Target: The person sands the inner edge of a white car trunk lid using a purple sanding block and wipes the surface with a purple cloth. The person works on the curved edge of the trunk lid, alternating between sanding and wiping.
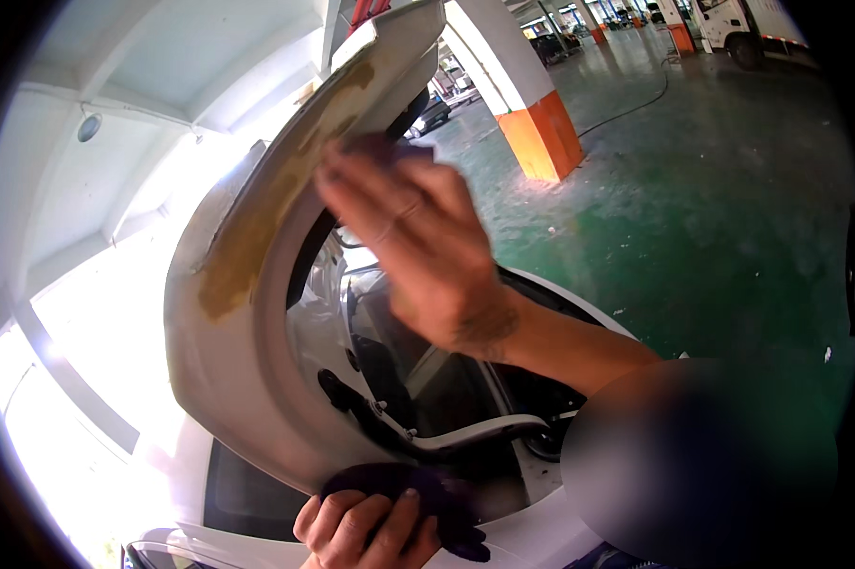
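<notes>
My right hand (413, 237) is raised at the pale raised panel (205, 375) of a white car, blurred by motion, its fingers closed over a small dark purplish object that is mostly hidden behind them. Those fingertips lie beside yellowish patches (228, 280) along the panel's outer part. At the bottom, my left hand (366, 526) grips a bunched purple cloth (427, 498) against the panel's lower edge. A black hinge arm (352, 408) curves inside the opening below the raised panel.
An orange-and-white pillar (536, 142) stands beyond the car on a green floor (712, 266). A white truck (745, 28) and other cars are farther back, with a dark hose (631, 104) on the floor. Bright windows and white ceiling beams fill the left side.
</notes>
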{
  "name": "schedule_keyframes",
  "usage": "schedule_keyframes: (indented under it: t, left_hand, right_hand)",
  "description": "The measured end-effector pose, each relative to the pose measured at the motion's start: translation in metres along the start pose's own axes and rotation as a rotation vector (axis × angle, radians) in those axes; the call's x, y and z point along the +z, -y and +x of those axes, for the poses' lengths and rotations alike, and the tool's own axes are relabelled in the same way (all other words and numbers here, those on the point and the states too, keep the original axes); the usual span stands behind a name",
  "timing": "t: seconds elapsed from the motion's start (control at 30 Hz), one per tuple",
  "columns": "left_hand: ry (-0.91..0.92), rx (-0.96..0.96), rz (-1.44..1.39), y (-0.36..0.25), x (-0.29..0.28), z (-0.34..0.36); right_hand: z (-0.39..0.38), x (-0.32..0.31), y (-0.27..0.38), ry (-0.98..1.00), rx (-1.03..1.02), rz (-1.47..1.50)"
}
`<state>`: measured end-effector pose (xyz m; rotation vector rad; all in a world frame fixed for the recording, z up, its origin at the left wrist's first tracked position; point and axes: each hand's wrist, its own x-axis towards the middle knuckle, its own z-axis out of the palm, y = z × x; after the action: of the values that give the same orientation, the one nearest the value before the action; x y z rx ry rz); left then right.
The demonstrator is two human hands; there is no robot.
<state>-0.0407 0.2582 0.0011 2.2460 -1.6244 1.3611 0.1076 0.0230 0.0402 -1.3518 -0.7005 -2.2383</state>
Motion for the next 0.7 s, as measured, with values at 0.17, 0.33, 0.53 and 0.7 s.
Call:
schedule_keyframes:
  t: [0.17, 0.33, 0.53, 0.7]
  left_hand:
    - [0.011, -0.005, 0.014, -0.002, -0.002, 0.002]
    - [-0.012, 0.003, -0.001, 0.0, 0.0, 0.0]
    - [-0.04, 0.041, 0.016, 0.001, -0.001, 0.0]
    - [-0.091, 0.093, 0.05, 0.006, 0.007, -0.01]
  right_hand:
    - [0.01, 0.016, -0.003, -0.074, 0.096, -0.032]
    - [0.006, 0.012, 0.018, -0.006, 0.036, 0.031]
    - [0.015, 0.015, 0.003, -0.087, 0.114, -0.03]
    - [0.006, 0.005, 0.016, 0.023, 0.058, 0.034]
